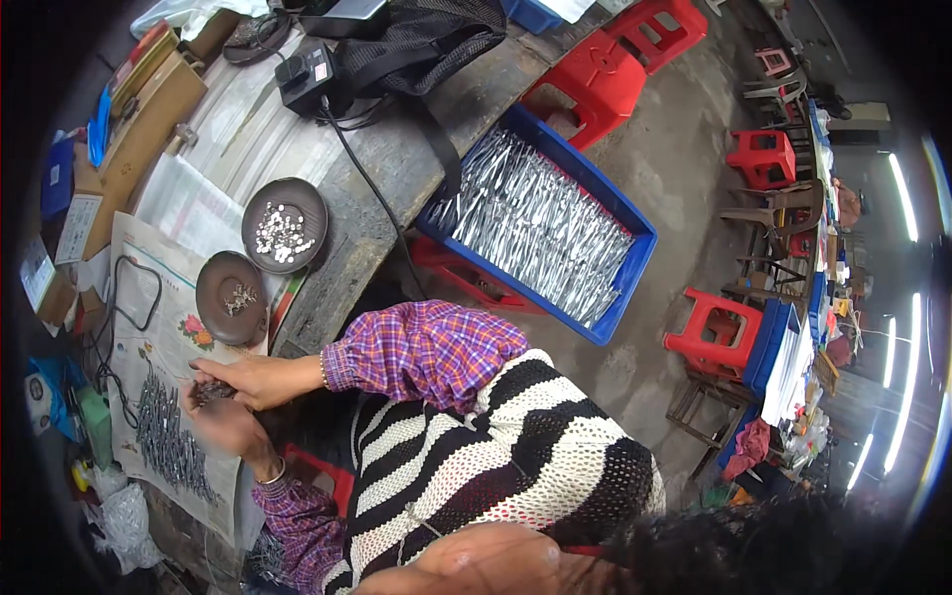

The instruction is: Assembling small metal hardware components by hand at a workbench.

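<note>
Metal pins [171,441] line newspaper [149,288], hands [233,397] beside.

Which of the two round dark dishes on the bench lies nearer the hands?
The lower dish, holding a few small dark metal bits; the other dish, farther up, holds many pale round pieces.

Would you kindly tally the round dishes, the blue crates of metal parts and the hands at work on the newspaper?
Round dark metal dishes: 2, one holding pale small pieces, one holding a few dark bits.
Blue plastic crate of shiny metal rods: 1.
Hands at work: 2, left hand and right hand, together over the newspaper.
Total: 5.
</note>
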Tool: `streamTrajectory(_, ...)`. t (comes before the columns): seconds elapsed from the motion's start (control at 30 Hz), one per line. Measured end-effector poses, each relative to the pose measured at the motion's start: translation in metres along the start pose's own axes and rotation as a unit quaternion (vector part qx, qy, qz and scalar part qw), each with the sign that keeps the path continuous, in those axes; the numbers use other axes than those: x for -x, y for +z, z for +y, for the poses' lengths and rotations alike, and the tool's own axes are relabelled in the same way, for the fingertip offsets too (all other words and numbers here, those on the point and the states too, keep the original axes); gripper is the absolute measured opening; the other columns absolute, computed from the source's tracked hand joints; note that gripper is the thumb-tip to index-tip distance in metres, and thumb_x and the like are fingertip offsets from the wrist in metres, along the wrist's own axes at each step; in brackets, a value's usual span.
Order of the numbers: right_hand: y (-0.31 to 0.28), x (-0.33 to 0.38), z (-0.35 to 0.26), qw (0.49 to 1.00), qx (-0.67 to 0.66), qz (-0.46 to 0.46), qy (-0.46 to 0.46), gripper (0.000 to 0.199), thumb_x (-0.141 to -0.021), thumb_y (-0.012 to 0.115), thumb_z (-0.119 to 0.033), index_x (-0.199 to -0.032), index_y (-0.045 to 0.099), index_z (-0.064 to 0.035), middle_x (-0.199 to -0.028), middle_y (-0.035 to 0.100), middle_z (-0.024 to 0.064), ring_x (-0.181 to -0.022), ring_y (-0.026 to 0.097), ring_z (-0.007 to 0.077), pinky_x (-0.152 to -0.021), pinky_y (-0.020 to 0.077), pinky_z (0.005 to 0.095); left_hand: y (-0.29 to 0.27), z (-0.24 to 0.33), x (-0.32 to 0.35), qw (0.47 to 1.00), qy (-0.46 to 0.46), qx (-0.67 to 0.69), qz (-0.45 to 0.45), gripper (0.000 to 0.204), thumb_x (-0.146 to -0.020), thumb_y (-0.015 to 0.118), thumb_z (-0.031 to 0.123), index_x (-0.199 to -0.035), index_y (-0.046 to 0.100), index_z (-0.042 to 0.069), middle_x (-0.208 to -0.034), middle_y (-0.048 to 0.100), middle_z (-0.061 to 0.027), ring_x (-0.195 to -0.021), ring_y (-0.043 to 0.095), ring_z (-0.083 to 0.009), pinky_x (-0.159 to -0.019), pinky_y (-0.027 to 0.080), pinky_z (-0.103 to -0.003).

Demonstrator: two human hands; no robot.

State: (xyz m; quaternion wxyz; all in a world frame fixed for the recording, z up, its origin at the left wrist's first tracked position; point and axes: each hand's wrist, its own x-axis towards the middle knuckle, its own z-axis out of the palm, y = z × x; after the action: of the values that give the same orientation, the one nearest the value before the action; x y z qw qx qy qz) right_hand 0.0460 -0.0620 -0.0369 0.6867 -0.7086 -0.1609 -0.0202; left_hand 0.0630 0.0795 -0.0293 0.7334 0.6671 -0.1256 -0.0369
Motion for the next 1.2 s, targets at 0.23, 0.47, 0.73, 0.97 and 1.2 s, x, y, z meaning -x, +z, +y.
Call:
streamTrajectory(0.23, 0.010, -0.001, 0.026, 0.997, 0.010, 0.019, -0.077, 0.078, -0.077, 0.056, -0.002, -0.141, 0.012, 0.0003, -0.125, 0.045, 0.0278, -0.112, 0.050, 0.0381, -0.090, 0.0418, 0.0410, 0.011, 0.013, -0.011, 1.000, -0.020, 0.017, 0.015, 0.055, -0.085, 0.055, 0.020, -0.131, 0.033, 0.000, -0.127, 0.044, -0.0153, -0.119, 0.042, -0.0246, -0.100, 0.032, -0.037)
streamTrajectory(0.47, -0.024, 0.010, -0.038, 0.996, -0.076, 0.041, -0.015, 0.068, -0.083, 0.051, -0.004, -0.140, 0.015, 0.0005, -0.120, 0.044, 0.0239, -0.108, 0.050, 0.0300, -0.089, 0.0423, 0.0374, 0.002, 0.020, -0.015, 0.997, 0.041, 0.035, 0.063, 0.052, -0.089, 0.051, 0.024, -0.131, 0.033, 0.000, -0.128, 0.044, -0.0157, -0.118, 0.043, -0.0269, -0.100, 0.029, -0.036)
streamTrajectory(0.73, -0.197, 0.184, -0.065, 0.926, -0.072, 0.288, 0.233, 0.054, -0.082, 0.054, -0.009, -0.132, 0.034, -0.0094, -0.097, 0.048, 0.0034, -0.080, 0.050, 0.0126, -0.068, 0.0469, 0.0259, -0.031, -0.002, 0.007, 0.994, -0.068, 0.079, 0.009, 0.028, -0.093, 0.045, 0.012, -0.118, 0.048, 0.000, -0.113, 0.053, -0.0110, -0.098, 0.051, -0.0182, -0.084, 0.039, -0.029)
streamTrajectory(0.97, -0.292, 0.310, 0.014, 0.746, -0.028, 0.547, 0.380, 0.058, -0.079, 0.050, 0.002, -0.132, 0.026, 0.0026, -0.075, 0.054, 0.0049, -0.060, 0.053, 0.0133, -0.052, 0.0455, 0.0266, -0.020, -0.002, 0.015, 0.989, -0.135, 0.052, -0.021, 0.021, -0.095, 0.048, 0.017, -0.109, 0.052, 0.002, -0.095, 0.055, -0.0072, -0.085, 0.052, -0.0141, -0.072, 0.042, -0.026)
streamTrajectory(1.2, -0.324, 0.292, 0.058, 0.747, -0.087, 0.573, 0.327, 0.034, -0.086, 0.053, -0.006, -0.118, 0.044, -0.0013, -0.082, 0.055, 0.0070, -0.067, 0.060, 0.0177, -0.056, 0.0536, 0.0306, -0.012, 0.001, 0.017, 0.989, -0.137, 0.041, -0.023, 0.018, -0.095, 0.049, 0.018, -0.105, 0.053, 0.002, -0.089, 0.055, -0.0070, -0.081, 0.051, -0.0133, -0.069, 0.041, -0.026)
